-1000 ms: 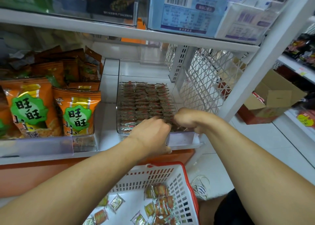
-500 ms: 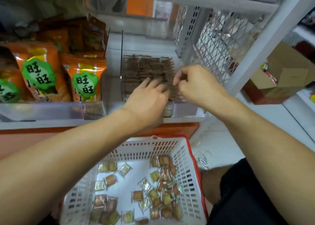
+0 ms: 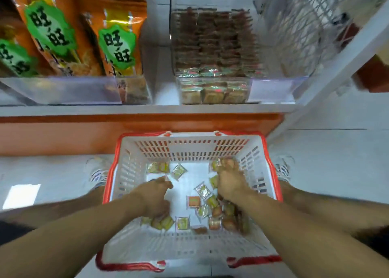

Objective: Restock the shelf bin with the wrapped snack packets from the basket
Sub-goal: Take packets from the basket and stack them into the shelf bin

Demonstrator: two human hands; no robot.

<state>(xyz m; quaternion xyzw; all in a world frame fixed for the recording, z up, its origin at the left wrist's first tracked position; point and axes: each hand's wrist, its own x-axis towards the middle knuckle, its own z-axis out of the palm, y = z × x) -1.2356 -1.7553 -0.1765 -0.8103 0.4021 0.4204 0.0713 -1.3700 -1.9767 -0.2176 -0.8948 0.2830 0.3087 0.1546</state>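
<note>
Inside the basket, white with a red rim and standing on the floor below the shelf, I see both hands lowered among the wrapped snack packets. At the basket's near left, my view shows the left hand with fingers curled down over a small cluster of packets; they appear to close on those packets, though blur hides the exact contact. Toward the basket's right wall, the right hand lies fingers-down on a heap of packets, with a packet or two showing at its fingertips; I cannot tell whether it grips them or merely rests on them. Between the two hands, loose packets lie scattered flat on the basket floor, and a few more lie toward the basket's far wall. On either side of the basket, a shoe shows on the pale floor. Beyond the basket's far rim runs an orange base panel, and above it the white shelf edge. On that shelf, directly above the basket, stands the clear shelf bin, holding rows of stacked packets. Left of the bin stand orange snack bags with green labels, behind a clear front rail. Right of the bin, a white wire mesh divider rises.
</note>
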